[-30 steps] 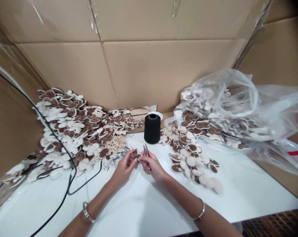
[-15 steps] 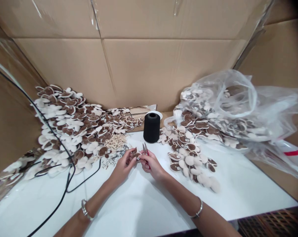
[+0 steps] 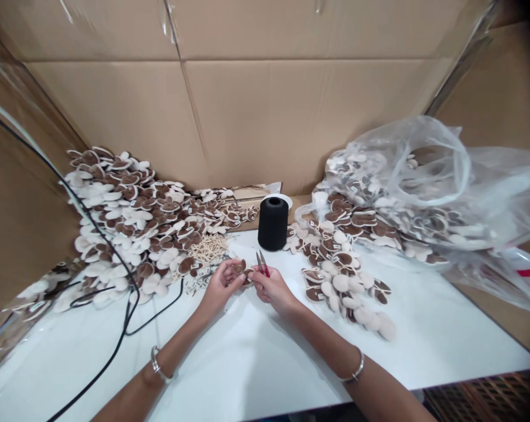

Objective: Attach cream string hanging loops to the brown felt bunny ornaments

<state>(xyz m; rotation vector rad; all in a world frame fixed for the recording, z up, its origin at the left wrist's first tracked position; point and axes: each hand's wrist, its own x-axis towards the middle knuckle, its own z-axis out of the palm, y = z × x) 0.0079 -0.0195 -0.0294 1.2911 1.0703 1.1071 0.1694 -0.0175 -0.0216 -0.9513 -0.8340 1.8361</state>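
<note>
Over the middle of the white table, my left hand (image 3: pixel 223 285) pinches a small brown fabric piece (image 3: pixel 246 274), partly hidden by the fingers. My right hand (image 3: pixel 271 288) is closed around red-handled thread snips (image 3: pixel 262 264), their metal blades pointing up and away from me. Its thumb and fingertips touch the right side of the fabric piece as well. Both hands meet just in front of a black thread cone (image 3: pixel 273 224).
A large heap of brown-and-white plush pieces (image 3: pixel 128 217) lies on the left, with beige cord scraps (image 3: pixel 209 249) beside it. More plush pieces (image 3: pixel 344 281) lie on the right, before a clear plastic bag (image 3: pixel 431 170). A black cable (image 3: pixel 115 346) crosses the left side. Cardboard (image 3: pixel 265 117) walls the back.
The view has shifted slightly. My left fingers have opened a little around the fabric piece, and the snips have tilted slightly; both hands keep their hold.
</note>
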